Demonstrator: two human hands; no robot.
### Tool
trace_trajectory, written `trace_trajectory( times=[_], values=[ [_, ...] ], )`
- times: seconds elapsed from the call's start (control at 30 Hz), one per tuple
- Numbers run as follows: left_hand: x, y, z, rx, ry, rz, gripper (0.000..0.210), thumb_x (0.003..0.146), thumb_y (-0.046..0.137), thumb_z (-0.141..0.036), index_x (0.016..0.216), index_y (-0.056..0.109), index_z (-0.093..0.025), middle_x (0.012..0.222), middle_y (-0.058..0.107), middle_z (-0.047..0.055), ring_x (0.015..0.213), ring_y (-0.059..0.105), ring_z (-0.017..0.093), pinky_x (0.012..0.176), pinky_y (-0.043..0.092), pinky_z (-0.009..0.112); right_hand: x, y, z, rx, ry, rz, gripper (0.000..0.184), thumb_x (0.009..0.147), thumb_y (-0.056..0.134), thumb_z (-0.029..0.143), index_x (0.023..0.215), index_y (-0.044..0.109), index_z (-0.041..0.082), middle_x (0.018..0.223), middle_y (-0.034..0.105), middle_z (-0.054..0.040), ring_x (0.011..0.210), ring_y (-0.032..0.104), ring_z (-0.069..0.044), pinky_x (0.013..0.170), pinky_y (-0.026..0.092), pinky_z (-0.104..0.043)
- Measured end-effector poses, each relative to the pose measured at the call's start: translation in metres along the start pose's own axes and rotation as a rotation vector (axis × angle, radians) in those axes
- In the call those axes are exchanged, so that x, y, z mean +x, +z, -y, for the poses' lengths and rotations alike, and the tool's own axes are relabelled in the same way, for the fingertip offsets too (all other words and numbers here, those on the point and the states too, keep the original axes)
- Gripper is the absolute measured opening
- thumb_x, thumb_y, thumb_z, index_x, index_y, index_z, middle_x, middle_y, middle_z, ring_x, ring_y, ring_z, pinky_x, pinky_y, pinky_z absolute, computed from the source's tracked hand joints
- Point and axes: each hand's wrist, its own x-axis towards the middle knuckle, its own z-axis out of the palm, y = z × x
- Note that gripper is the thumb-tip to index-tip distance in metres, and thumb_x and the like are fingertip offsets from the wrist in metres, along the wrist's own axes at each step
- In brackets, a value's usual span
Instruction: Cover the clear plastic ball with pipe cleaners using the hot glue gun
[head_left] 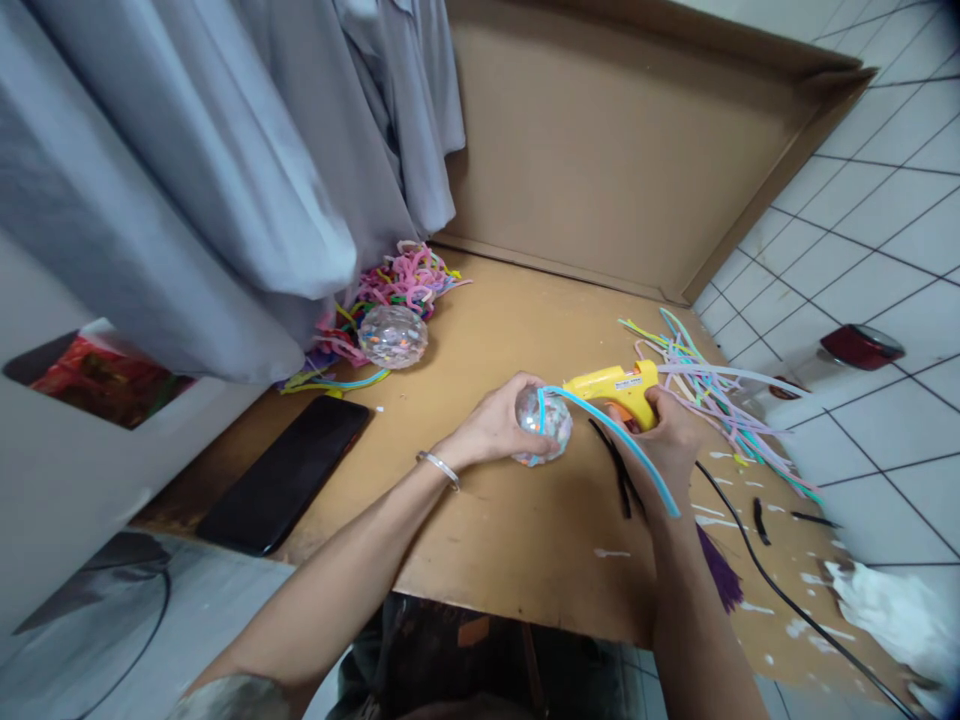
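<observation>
Left grip (pixel 496 422) cups clear ball (pixel 556 425), right grip (pixel 673 432) wraps glue gun (pixel 613 383); blue strip (pixel 632 443) partly on, tail loose

Left arm: forearm (pixel 352 570) extends diagonally across the near edge of the surface (pixel 480 550), wrist (pixel 450 462) roughly in line. Left hand (pixel 499 425) is closed in a rounded grip, thumb on the near side, fingers curled on the far side. Right arm: forearm (pixel 686 610) rises steeply across the same near edge. Right hand (pixel 671 420) is clenched, fingers wrapped inward, knuckles toward the surface's right edge. Hands are apart, not touching.
</observation>
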Motion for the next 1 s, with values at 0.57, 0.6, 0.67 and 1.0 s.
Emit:
trace_trajectory(
  times=[0.57, 0.6, 0.67, 1.0],
  values=[
    [-0.001, 0.001, -0.001, 0.006, 0.006, 0.009, 0.071, 0.052, 0.087, -0.029, 0.116, 0.057, -0.022, 0.101, 0.068, 0.003, 0.091, 0.064, 0.022, 0.086, 0.053, 0.038, 0.0, -0.001, -0.005, 0.004, -0.037, 0.004, 0.027, 0.074, 0.056, 0.044, 0.086, 0.062, 0.021, 0.076, 0.066, -0.0048, 0.071, 0.058, -0.022, 0.069, 0.049, -0.035],
    [-0.001, 0.001, -0.002, 0.007, 0.004, 0.008, 0.072, 0.051, 0.087, -0.029, 0.116, 0.057, -0.022, 0.101, 0.068, 0.003, 0.091, 0.065, 0.022, 0.087, 0.053, 0.039, 0.0, -0.002, -0.004, 0.005, -0.037, 0.002, 0.026, 0.074, 0.056, 0.044, 0.085, 0.062, 0.021, 0.076, 0.066, -0.0047, 0.07, 0.058, -0.022, 0.069, 0.049, -0.035],
    [-0.001, 0.001, -0.002, 0.011, 0.004, 0.007, 0.072, 0.051, 0.087, -0.029, 0.116, 0.057, -0.022, 0.102, 0.069, 0.003, 0.091, 0.065, 0.022, 0.087, 0.053, 0.039, 0.0, -0.002, -0.003, 0.01, -0.037, 0.006, 0.025, 0.074, 0.056, 0.044, 0.084, 0.062, 0.022, 0.074, 0.065, -0.0041, 0.068, 0.057, -0.021, 0.068, 0.049, -0.034],
    [-0.001, 0.0, 0.001, 0.035, 0.008, 0.01, 0.073, 0.052, 0.087, -0.031, 0.118, 0.057, -0.023, 0.102, 0.068, 0.002, 0.092, 0.065, 0.023, 0.087, 0.053, 0.039, -0.001, 0.001, -0.012, -0.017, -0.04, -0.016, 0.03, 0.073, 0.059, 0.044, 0.09, 0.065, 0.02, 0.074, 0.066, -0.0034, 0.064, 0.058, -0.02, 0.067, 0.05, -0.035]
  ],
)
